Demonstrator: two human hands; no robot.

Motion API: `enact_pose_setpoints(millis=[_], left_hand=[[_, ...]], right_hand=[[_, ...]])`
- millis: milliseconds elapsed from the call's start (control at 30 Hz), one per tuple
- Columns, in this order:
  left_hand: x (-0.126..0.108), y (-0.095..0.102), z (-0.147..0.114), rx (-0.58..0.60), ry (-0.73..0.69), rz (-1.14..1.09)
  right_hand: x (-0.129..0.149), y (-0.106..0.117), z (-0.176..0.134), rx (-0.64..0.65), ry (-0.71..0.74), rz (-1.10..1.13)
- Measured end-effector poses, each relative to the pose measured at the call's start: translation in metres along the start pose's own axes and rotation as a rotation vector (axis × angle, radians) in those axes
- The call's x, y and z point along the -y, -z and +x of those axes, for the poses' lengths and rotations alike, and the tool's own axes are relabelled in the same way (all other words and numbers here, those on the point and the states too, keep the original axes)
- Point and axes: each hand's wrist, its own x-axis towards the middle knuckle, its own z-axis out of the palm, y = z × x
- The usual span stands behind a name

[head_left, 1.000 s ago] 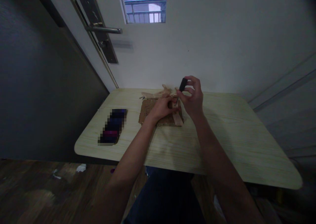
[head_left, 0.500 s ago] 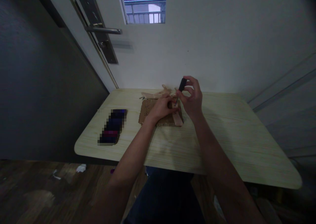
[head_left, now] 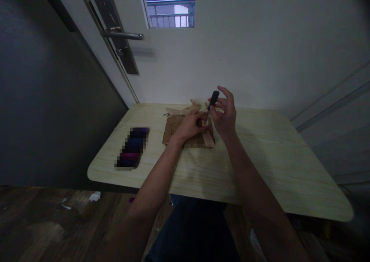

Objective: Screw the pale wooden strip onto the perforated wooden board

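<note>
My right hand [head_left: 224,115] grips a black-handled screwdriver [head_left: 214,98] between thumb and fingers, with the index finger raised off the handle's top. The screwdriver leans slightly, and its shaft points down at a light wooden strip [head_left: 207,139]. That strip lies across the right end of a brown cardboard piece [head_left: 187,142]. My left hand [head_left: 190,128] rests over the cardboard, its thumb and fingers closed on the strip on both sides of the screwdriver tip. Small dark holes mark the cardboard's left part. Whether a screw sits under the tip is too small to tell.
Pale wooden pieces [head_left: 185,110] lie behind the cardboard, with small metal bits [head_left: 167,115] at their left. A blurred-out phone [head_left: 133,148] lies on the left of the table [head_left: 274,158]. Beyond the table stands a white door [head_left: 254,54] with a metal handle [head_left: 124,35].
My right index finger has lifted away from the top of the screwdriver handle, and the other fingers have shifted on it. My left hand stays in place on the strip.
</note>
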Motion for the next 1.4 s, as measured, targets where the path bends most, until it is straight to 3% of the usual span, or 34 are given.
enact_pose_setpoints(millis=[1400], left_hand=[[-0.0007, -0.0001, 0.0007, 0.006, -0.005, 0.013]], right_hand=[[0.0069, 0.0019, -0.0001, 0.052, 0.02, -0.021]])
